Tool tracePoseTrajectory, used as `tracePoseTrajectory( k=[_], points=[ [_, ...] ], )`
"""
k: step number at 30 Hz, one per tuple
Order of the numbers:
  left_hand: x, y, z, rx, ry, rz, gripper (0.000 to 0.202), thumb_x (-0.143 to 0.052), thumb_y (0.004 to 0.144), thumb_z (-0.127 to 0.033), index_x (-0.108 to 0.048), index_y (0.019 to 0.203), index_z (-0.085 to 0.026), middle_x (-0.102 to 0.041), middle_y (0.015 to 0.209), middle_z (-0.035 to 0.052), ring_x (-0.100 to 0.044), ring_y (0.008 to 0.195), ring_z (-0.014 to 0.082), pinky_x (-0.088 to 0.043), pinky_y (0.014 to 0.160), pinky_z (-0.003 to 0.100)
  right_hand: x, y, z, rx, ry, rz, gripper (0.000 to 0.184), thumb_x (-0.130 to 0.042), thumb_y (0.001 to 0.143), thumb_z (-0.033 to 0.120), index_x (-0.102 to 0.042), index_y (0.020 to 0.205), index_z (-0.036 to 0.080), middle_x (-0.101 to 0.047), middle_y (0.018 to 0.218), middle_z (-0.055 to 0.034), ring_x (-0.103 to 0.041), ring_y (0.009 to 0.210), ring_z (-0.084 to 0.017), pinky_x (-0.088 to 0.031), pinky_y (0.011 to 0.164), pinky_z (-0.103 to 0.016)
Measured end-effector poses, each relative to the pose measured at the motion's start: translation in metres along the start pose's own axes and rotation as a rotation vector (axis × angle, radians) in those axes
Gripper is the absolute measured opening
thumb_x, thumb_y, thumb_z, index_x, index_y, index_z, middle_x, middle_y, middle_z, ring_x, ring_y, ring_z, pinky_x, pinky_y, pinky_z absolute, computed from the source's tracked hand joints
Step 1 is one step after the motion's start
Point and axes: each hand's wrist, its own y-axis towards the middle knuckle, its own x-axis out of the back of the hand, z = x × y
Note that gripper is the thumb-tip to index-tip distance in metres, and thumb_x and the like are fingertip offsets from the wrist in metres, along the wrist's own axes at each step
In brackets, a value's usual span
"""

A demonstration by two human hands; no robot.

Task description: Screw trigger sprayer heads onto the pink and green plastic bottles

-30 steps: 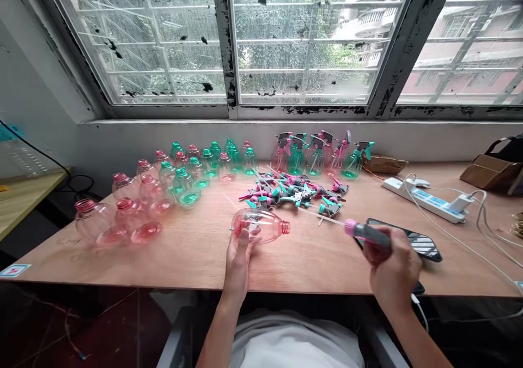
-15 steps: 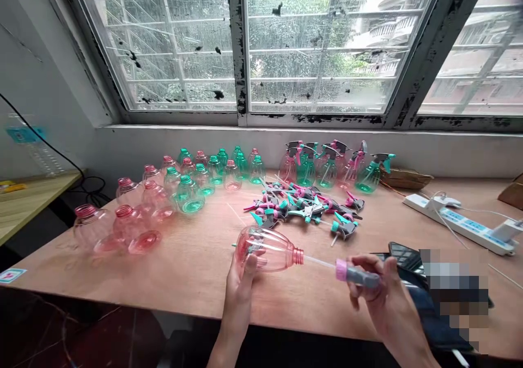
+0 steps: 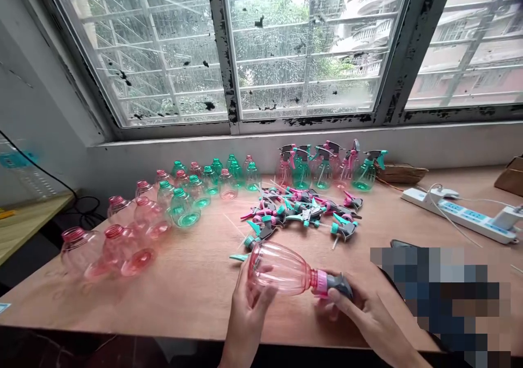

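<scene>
L hand (image 3: 250, 302) grips clear pink spray bottle (image 3: 280, 269) near base, sideways over table (image 3: 192, 291), prob. to steady it; R hand (image 3: 365, 309) grasps gray-pink trigger sprayer (image 3: 338, 284) at bottle mouth, prob. for alignment.

the bottle (image 3: 280, 270) at lower centre is see-through pink, its sprayer head (image 3: 341, 286) dark grey with a brighter pink collar. at left, pink bottles (image 3: 152, 215) have deeper red-pink necks, and green bottles (image 3: 183, 210) are tinted sea-green. the heaped sprayer parts (image 3: 306, 215) at centre mix grey, magenta and teal. the desk (image 3: 196, 291) is pinkish tan with faint grain; the power strip (image 3: 457, 210) at right, white with light-blue panels; the window frame (image 3: 229, 84), grey blotched with black.
</scene>
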Motion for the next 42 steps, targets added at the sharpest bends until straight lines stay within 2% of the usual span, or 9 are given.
tracePoseTrajectory(
  k=[4, 6, 12, 16, 23, 26, 30, 37, 42],
  points=[
    [-0.005, -0.007, 0.004, -0.072, 0.068, 0.044, 0.092, -0.093, 0.072, -0.045, -0.051, 0.152, -0.030, -0.062, 0.150, 0.0147, -0.068, 0.123, 0.0375, -0.057, 0.105, 0.046, 0.006, 0.002, -0.004, -0.054, -0.020, -0.058, 0.052, -0.078, 0.086, 0.058, -0.073, 0.117, 0.016, -0.073, 0.053, 0.0008, -0.054, 0.035, -0.014, -0.045, 0.038, -0.025],
    [-0.008, -0.009, 0.004, -0.136, 0.142, 0.041, 0.091, -0.093, 0.073, -0.044, -0.050, 0.152, -0.033, -0.058, 0.153, 0.0127, -0.066, 0.126, 0.0366, -0.053, 0.110, 0.047, 0.006, 0.003, -0.006, -0.073, 0.006, -0.049, 0.055, -0.084, 0.081, 0.055, -0.068, 0.118, 0.017, -0.071, 0.048, 0.0028, -0.054, 0.033, -0.014, -0.038, 0.034, -0.022],
    [-0.008, -0.008, 0.005, -0.166, 0.272, 0.024, 0.082, -0.088, 0.079, -0.042, -0.052, 0.153, -0.036, -0.058, 0.156, 0.0101, -0.053, 0.145, 0.0394, -0.037, 0.125, 0.053, -0.002, -0.001, -0.002, -0.068, -0.007, -0.097, 0.048, -0.086, 0.076, 0.058, -0.071, 0.102, 0.020, -0.064, 0.043, 0.0077, -0.060, 0.038, -0.017, -0.050, 0.041, -0.026],
    [-0.005, -0.008, 0.011, -0.162, 0.215, 0.039, 0.104, -0.097, 0.065, -0.046, -0.048, 0.156, -0.032, -0.054, 0.160, 0.0128, -0.044, 0.151, 0.0443, -0.030, 0.128, 0.057, -0.004, -0.005, 0.001, -0.058, -0.032, -0.088, 0.044, -0.087, 0.076, 0.056, -0.072, 0.098, 0.021, -0.068, 0.047, 0.0053, -0.062, 0.042, -0.017, -0.051, 0.045, -0.025],
    [-0.005, -0.010, 0.004, -0.126, 0.236, 0.049, 0.095, -0.093, 0.070, -0.049, -0.053, 0.154, -0.031, -0.056, 0.159, 0.0110, -0.049, 0.147, 0.0434, -0.037, 0.125, 0.053, 0.003, -0.001, 0.000, -0.105, -0.040, -0.075, 0.044, -0.089, 0.072, 0.057, -0.079, 0.095, 0.021, -0.058, 0.048, 0.0077, -0.034, 0.029, -0.007, -0.027, 0.029, -0.020],
    [-0.006, -0.010, -0.001, -0.172, 0.259, 0.053, 0.086, -0.093, 0.072, -0.049, -0.059, 0.149, -0.033, -0.058, 0.156, 0.0101, -0.051, 0.145, 0.0430, -0.040, 0.123, 0.051, 0.007, 0.002, 0.001, -0.073, -0.037, -0.081, 0.042, -0.088, 0.074, 0.056, -0.081, 0.091, 0.019, -0.060, 0.049, 0.0054, -0.048, 0.036, -0.012, -0.041, 0.036, -0.023],
    [-0.006, -0.011, 0.001, -0.190, 0.264, 0.057, 0.080, -0.091, 0.073, -0.050, -0.061, 0.146, -0.038, -0.057, 0.158, 0.0064, -0.051, 0.145, 0.0418, -0.038, 0.124, 0.052, 0.008, 0.003, 0.002, -0.034, 0.001, -0.090, 0.035, -0.090, 0.073, 0.051, -0.082, 0.086, 0.019, -0.078, 0.072, -0.0026, -0.072, 0.068, -0.024, -0.062, 0.063, -0.029],
    [-0.004, -0.014, 0.012, -0.189, 0.181, 0.083, 0.117, -0.093, 0.067, -0.059, -0.031, 0.164, -0.038, -0.047, 0.165, 0.0117, -0.052, 0.144, 0.0435, -0.045, 0.119, 0.052, 0.004, 0.003, -0.003, -0.066, 0.170, -0.042, 0.033, -0.097, 0.067, 0.040, -0.082, 0.091, 0.022, -0.079, 0.079, -0.0004, -0.070, 0.066, -0.019, -0.064, 0.057, -0.026],
    [-0.004, -0.014, 0.007, -0.226, 0.261, 0.108, 0.098, -0.088, 0.073, -0.061, -0.047, 0.158, -0.034, -0.046, 0.166, 0.0114, -0.049, 0.147, 0.0446, -0.045, 0.120, 0.050, 0.005, 0.003, -0.001, -0.080, 0.169, -0.045, 0.034, -0.098, 0.068, 0.040, -0.081, 0.092, 0.022, -0.079, 0.079, -0.0002, -0.070, 0.067, -0.019, -0.064, 0.059, -0.025]
  ],
)
